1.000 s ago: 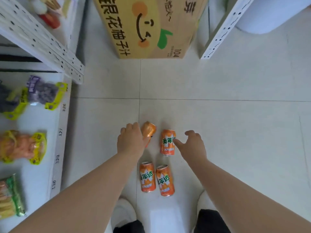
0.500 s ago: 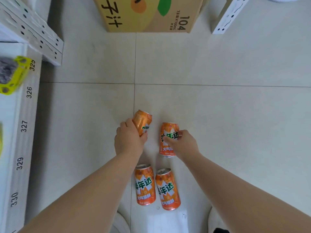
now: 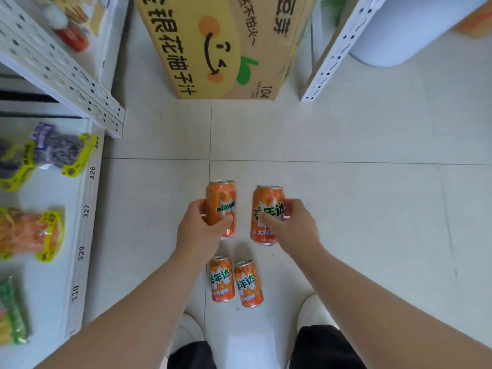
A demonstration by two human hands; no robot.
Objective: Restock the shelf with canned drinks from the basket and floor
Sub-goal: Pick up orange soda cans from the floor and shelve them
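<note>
My left hand [image 3: 198, 230] is shut on an orange Mirinda can [image 3: 221, 201], held upright above the tiled floor. My right hand [image 3: 290, 227] grips a second orange can [image 3: 266, 206], also upright and lifted. Two more orange cans [image 3: 222, 279] [image 3: 249, 283] stand side by side on the floor just below my hands, between my white shoes. The white shelf [image 3: 80, 209] with numbered edge labels runs along the left. No basket is in view.
A large yellow cardboard juice box [image 3: 213, 46] stands on the floor ahead. Bagged snacks [image 3: 53, 150] [image 3: 29, 233] lie on the left shelf. White perforated uprights [image 3: 61, 70] [image 3: 332, 51] flank the box. A white rounded object [image 3: 399, 35] sits at the top right.
Both hands closed on the two far cans and lifted them off the floor toward me. The left can turned from tilted to upright. The view tilted back up.
</note>
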